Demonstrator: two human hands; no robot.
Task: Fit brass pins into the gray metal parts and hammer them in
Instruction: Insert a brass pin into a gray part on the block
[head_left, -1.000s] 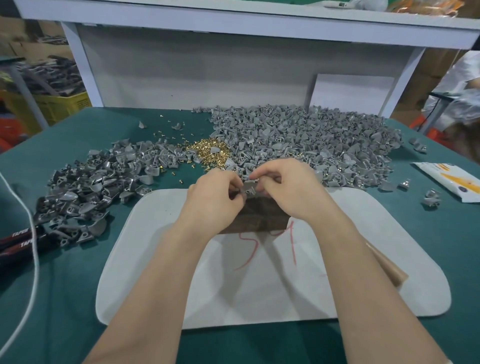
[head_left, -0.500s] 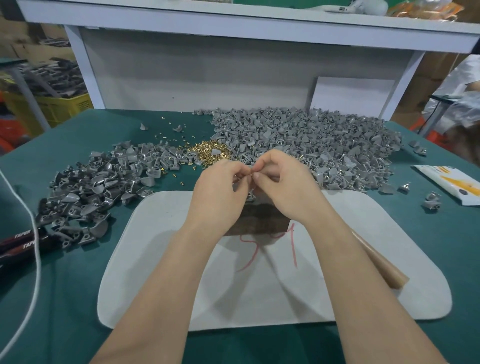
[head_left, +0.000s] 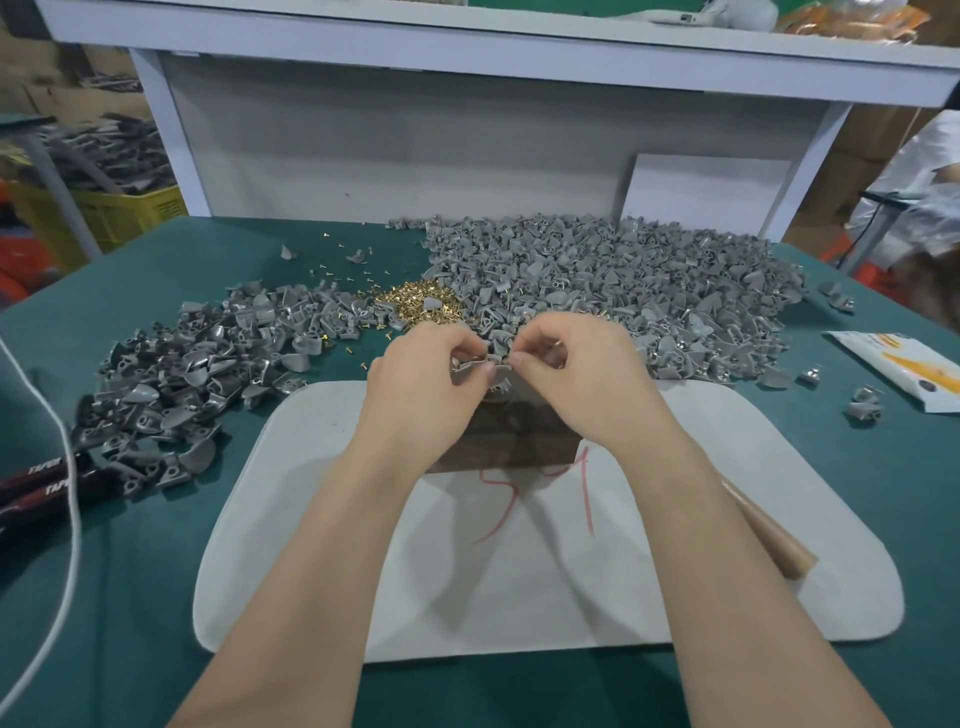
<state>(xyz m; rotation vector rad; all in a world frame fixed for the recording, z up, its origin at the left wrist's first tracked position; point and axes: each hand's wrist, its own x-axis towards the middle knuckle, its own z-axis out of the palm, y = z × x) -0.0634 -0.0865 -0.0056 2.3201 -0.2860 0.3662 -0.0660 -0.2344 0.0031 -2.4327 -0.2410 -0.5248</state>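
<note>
My left hand (head_left: 421, 379) grips a gray metal part (head_left: 470, 370) just above the far edge of a dark wooden block (head_left: 519, 436). My right hand (head_left: 576, 374) pinches something small at its fingertips beside that part; I cannot tell whether it is a brass pin. A small heap of brass pins (head_left: 421, 306) lies just beyond my hands. A big pile of light gray parts (head_left: 623, 280) spreads at the back right. A darker pile of gray parts (head_left: 197, 374) lies to the left.
The block sits on a white board (head_left: 519, 571) marked with red lines, on a green table (head_left: 130, 597). A brown wooden handle (head_left: 769, 535) pokes out at the board's right. Dark red tool handles (head_left: 36, 478) and a white cord (head_left: 62, 519) lie left. A white packet (head_left: 904, 364) lies right.
Both hands have stayed over the block's far edge, their fingertips working together. The left hand's part now shows between the thumbs, and the hands have drawn slightly apart.
</note>
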